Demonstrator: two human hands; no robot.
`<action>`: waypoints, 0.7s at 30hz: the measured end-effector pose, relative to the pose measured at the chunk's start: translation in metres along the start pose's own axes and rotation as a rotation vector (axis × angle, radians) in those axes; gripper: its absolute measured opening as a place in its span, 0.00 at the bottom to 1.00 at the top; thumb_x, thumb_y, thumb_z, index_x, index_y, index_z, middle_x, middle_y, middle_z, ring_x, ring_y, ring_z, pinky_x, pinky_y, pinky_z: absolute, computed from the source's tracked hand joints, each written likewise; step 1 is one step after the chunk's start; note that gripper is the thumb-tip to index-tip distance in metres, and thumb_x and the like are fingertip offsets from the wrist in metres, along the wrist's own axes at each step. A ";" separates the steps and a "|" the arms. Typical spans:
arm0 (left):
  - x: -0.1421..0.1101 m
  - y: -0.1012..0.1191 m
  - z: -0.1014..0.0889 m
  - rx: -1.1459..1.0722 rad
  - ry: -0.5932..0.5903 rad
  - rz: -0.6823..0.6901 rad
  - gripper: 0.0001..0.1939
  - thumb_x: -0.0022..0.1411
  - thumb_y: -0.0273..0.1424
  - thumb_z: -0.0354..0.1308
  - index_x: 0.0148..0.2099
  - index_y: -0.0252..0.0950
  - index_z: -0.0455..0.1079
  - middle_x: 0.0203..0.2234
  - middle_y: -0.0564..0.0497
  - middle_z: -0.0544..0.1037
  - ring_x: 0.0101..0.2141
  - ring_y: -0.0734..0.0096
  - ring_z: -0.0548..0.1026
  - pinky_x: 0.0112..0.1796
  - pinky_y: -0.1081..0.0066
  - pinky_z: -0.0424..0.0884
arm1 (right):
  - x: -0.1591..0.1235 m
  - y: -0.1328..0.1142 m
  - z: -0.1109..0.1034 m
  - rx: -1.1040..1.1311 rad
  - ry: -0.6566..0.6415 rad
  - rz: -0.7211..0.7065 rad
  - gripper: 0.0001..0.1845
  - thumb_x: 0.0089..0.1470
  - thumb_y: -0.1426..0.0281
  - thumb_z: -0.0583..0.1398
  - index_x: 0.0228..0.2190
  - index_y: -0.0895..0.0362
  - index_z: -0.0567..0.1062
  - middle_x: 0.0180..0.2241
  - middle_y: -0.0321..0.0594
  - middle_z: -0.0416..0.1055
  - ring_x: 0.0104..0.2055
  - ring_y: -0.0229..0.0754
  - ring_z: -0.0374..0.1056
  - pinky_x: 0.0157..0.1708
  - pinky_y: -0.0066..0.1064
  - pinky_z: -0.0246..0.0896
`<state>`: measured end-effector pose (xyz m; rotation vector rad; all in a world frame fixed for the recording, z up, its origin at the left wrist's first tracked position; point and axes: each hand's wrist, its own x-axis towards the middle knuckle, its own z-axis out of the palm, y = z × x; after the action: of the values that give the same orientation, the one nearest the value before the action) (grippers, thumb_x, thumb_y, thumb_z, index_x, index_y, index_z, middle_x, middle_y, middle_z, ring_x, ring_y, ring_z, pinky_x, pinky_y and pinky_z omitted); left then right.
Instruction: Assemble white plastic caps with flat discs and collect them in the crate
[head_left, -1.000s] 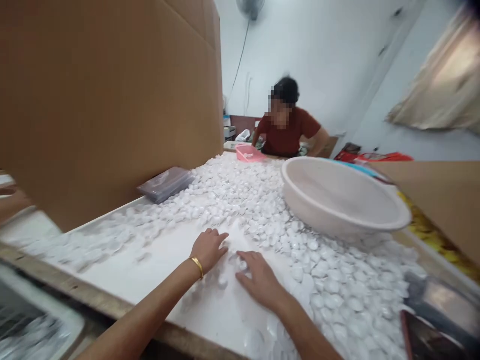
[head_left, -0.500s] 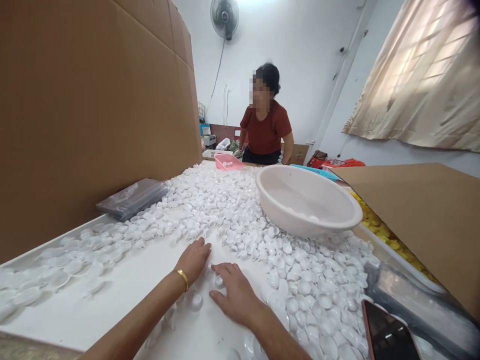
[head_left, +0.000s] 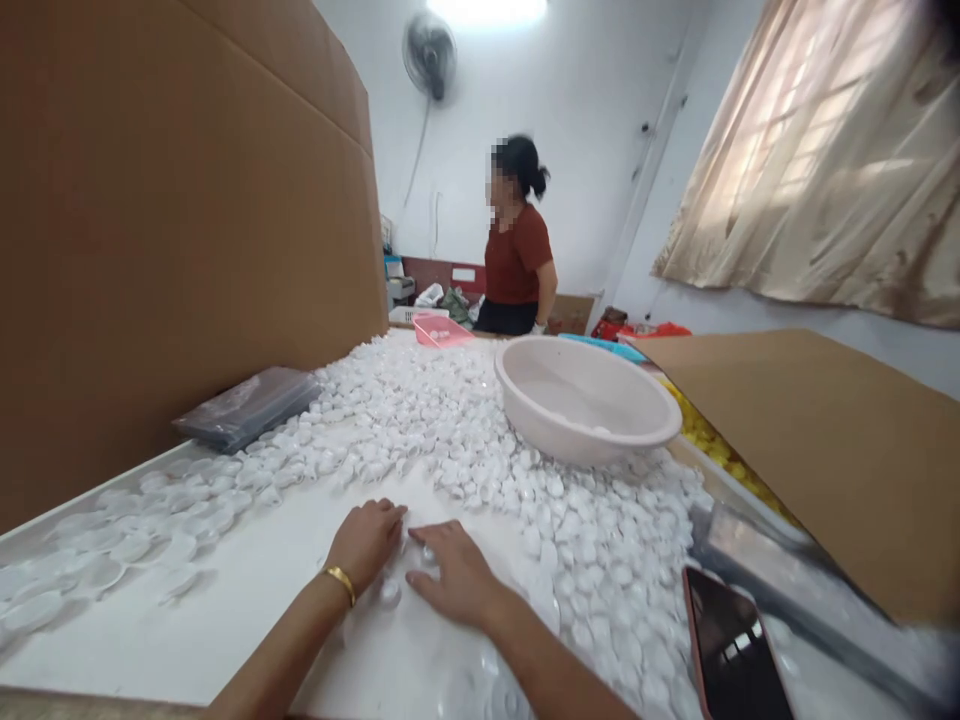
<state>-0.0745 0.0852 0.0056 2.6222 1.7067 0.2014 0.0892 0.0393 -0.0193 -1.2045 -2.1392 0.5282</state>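
Observation:
My left hand (head_left: 367, 545), with a gold bracelet (head_left: 341, 583) at the wrist, is palm down on the white tabletop (head_left: 255, 590). Its fingers are bent and close together; what lies under them, if anything, is hidden. Just right of it, my right hand (head_left: 454, 578) has thumb and forefinger apart. A small white plastic piece shows partly in that gap, not visibly gripped. Between the wrists lies another white round piece (head_left: 388, 592). Beyond both hands spreads a thick layer of white plastic pieces (head_left: 420, 400), shaped like shallow little cups or scoops.
A large pale basin (head_left: 592, 445) stands on the pieces. At right lie a phone (head_left: 735, 645), a plastic-wrapped pack (head_left: 795, 580) and a cardboard flap (head_left: 810, 440). Leftward are a dark plastic pack (head_left: 251, 405) and a tall carton (head_left: 187, 200). A pink scoop (head_left: 442, 332) and a person (head_left: 517, 260) are beyond.
The view has shifted, so the basin and phone appear further left. My hands keep nearly the same pose. The person beyond the table has turned more sideways.

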 end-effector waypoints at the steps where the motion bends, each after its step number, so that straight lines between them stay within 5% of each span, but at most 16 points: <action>1: -0.002 0.001 0.000 0.012 -0.005 0.008 0.17 0.60 0.26 0.43 0.47 0.37 0.70 0.36 0.45 0.75 0.38 0.61 0.72 0.37 0.65 0.63 | -0.001 -0.001 -0.002 -0.018 -0.015 -0.010 0.27 0.48 0.66 0.60 0.50 0.58 0.66 0.47 0.43 0.68 0.49 0.46 0.59 0.51 0.38 0.54; 5: -0.005 0.001 0.002 0.014 0.063 0.019 0.18 0.61 0.31 0.42 0.50 0.39 0.68 0.40 0.45 0.76 0.41 0.59 0.71 0.40 0.61 0.60 | -0.013 -0.002 -0.035 -0.005 -0.034 -0.011 0.24 0.50 0.65 0.59 0.50 0.58 0.66 0.52 0.46 0.63 0.53 0.44 0.57 0.52 0.37 0.53; 9: -0.004 -0.002 0.004 -0.029 0.244 -0.032 0.17 0.61 0.34 0.44 0.46 0.39 0.70 0.40 0.46 0.76 0.44 0.58 0.69 0.44 0.58 0.57 | -0.053 0.006 -0.105 0.082 0.090 0.299 0.15 0.57 0.67 0.51 0.46 0.51 0.69 0.47 0.38 0.68 0.44 0.39 0.66 0.41 0.33 0.62; 12: -0.003 -0.001 0.006 -0.059 0.341 -0.043 0.16 0.61 0.35 0.44 0.44 0.39 0.71 0.39 0.47 0.76 0.45 0.58 0.68 0.44 0.58 0.56 | -0.095 0.009 -0.141 -0.136 0.150 0.515 0.10 0.55 0.68 0.54 0.35 0.55 0.74 0.33 0.38 0.73 0.34 0.41 0.68 0.36 0.34 0.62; 16: -0.002 0.009 0.004 -0.084 0.392 0.026 0.15 0.62 0.35 0.44 0.42 0.40 0.72 0.39 0.48 0.76 0.47 0.59 0.67 0.46 0.59 0.55 | -0.136 0.003 -0.131 -0.195 0.044 0.496 0.14 0.53 0.66 0.56 0.41 0.55 0.72 0.37 0.41 0.71 0.37 0.42 0.67 0.38 0.34 0.62; 21: -0.017 0.046 -0.005 -0.169 0.358 0.090 0.14 0.62 0.35 0.46 0.43 0.40 0.72 0.40 0.48 0.74 0.46 0.59 0.66 0.45 0.59 0.59 | -0.135 -0.008 -0.087 -0.367 -0.023 0.432 0.25 0.49 0.68 0.61 0.50 0.57 0.65 0.51 0.48 0.61 0.52 0.48 0.58 0.48 0.39 0.58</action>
<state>-0.0402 0.0511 0.0122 2.6583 1.5692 0.8224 0.1961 -0.0776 0.0057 -1.8945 -2.0532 0.3330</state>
